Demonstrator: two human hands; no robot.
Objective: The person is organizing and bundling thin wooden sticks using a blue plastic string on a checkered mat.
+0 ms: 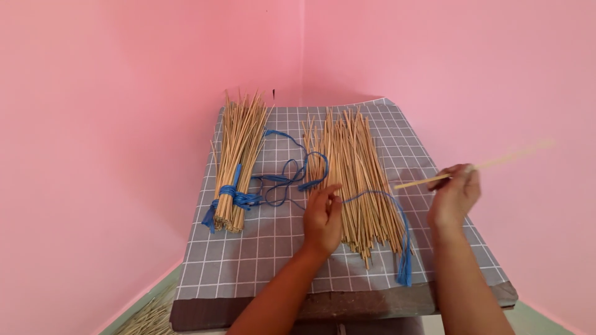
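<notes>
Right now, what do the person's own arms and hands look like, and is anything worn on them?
Both forearms are bare as far as the view shows: no sleeves, gloves, watch or bracelets. The left hand and right hand show no rings that I can make out, though the right one is slightly blurred. Fingers are slim, nails short and unpainted as far as visible.

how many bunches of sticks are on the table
2: a tied bundle on the left, and a loose pile right of it, under the left hand.
</notes>
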